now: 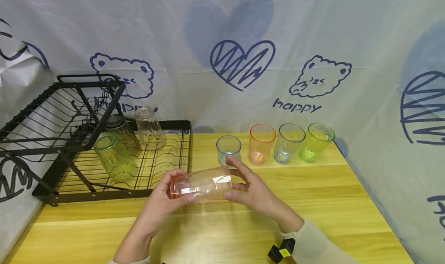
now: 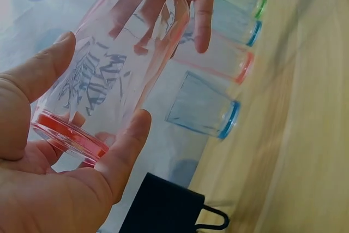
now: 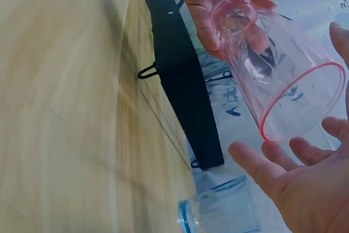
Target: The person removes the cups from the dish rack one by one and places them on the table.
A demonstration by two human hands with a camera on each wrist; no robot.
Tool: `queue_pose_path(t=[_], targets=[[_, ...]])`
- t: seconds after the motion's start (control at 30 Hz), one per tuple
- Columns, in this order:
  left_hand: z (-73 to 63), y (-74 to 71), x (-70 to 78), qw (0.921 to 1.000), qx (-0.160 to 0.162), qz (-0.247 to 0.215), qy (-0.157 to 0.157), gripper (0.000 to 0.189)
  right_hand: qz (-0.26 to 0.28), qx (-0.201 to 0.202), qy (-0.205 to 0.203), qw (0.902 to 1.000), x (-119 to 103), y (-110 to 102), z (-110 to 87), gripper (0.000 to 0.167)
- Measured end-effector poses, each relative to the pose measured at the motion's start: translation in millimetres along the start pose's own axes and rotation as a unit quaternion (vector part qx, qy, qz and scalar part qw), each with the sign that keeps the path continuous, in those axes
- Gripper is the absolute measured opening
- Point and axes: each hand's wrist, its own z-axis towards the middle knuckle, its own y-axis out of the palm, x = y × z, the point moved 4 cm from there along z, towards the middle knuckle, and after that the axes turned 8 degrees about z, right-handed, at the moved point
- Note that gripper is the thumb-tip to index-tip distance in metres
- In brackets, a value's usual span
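- At far left I have the black rack [image 1: 104, 196], two-tiered, on the wooden table [image 1: 313, 202].
- In its lower tier I see the green glass [image 1: 116, 159], leaning, the dark glass [image 1: 123, 134] behind it, partly hidden, and the clear glass [image 1: 150, 131] just beside that one.
- My left hand [image 1: 165, 194], in front of the rack's right end, is grasping the pink glass [image 1: 205, 185] by its base, thumb on the near side.
- The pink glass is held above the table between both hands, on its side, its mouth toward the right.
- Behind it stands the blue glass [image 1: 227, 148], shortest of that row and upright.
- My right hand [image 1: 252, 188] is released, fingers spread around the mouth; I cannot tell whether the fingertips touch the rim.
- Farther right, upright and close together near the cloth [image 1: 194, 102], I see the red-rimmed glass [image 1: 260, 144], the blue-rimmed glass [image 1: 289, 144] and the yellow glass [image 1: 314, 144].
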Motion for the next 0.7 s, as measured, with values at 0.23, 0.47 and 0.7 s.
queue_pose_path(t=[0.23,0.47,0.7], targets=[[2.5,10.8,-5.2,0.9998,-0.016,-0.013,0.003,0.074,0.037,0.004,0.002,0.9993,3,3,-7.0,0.091],[7.3,21.4,-6.6,0.9994,-0.025,-0.025,0.006,0.073,0.047,0.027,0.03,0.9981,8,0,-13.0,0.087],[11.1,32.0,-7.6,0.9994,-0.028,-0.021,0.01,0.073,0.029,0.061,0.036,0.9971,11,-7,-19.3,0.081]])
